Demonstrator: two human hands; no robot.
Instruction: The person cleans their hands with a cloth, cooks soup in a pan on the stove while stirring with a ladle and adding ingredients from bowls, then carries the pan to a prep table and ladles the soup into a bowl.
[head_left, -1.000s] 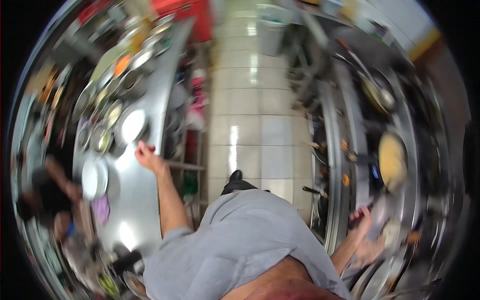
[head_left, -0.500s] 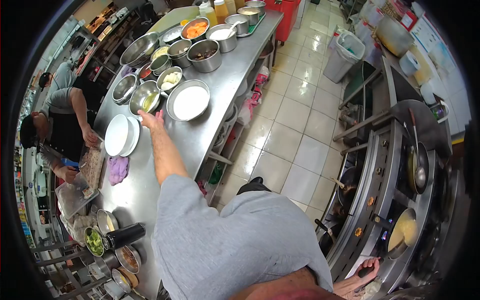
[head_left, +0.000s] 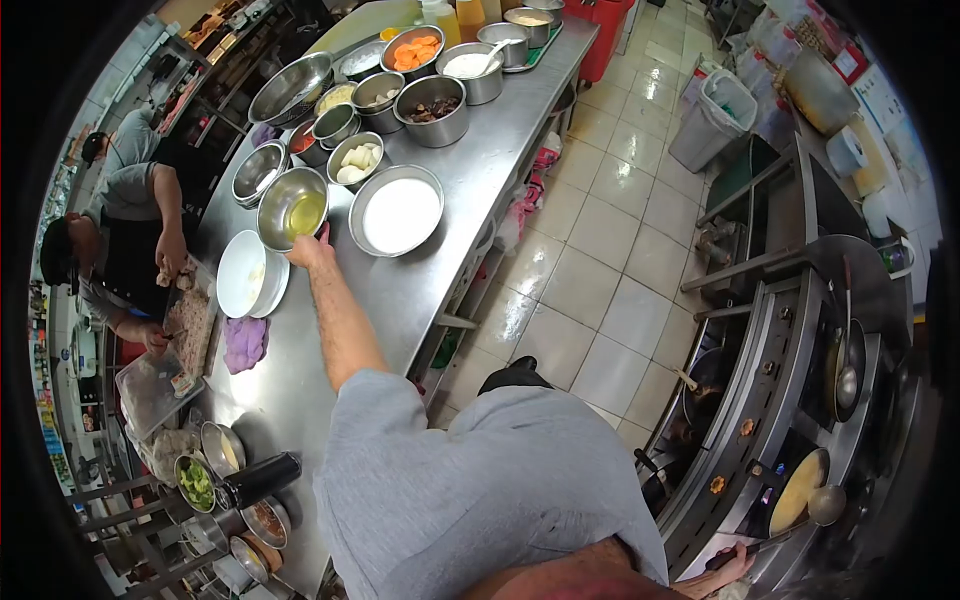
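My left hand is closed on the near rim of a steel bowl holding a little yellow liquid. White bowls stand just left of my wrist, and a wide steel bowl of white contents stands to its right. At lower right, my right hand is closed around the handle of a ladle. The ladle's round head is over the right rim of a wok with a pale yellow liquid in it, on the stove.
Steel bowls of carrots, dark pieces and pale chunks crowd the far counter. A purple cloth and black cylinder lie nearer. Across the counter, a co-worker handles food. Another wok holds a ladle.
My left hand has gone from reaching with spread fingers to gripping the steel bowl, which appears raised and tilted towards me. The ladle has come out to the right of the wok.
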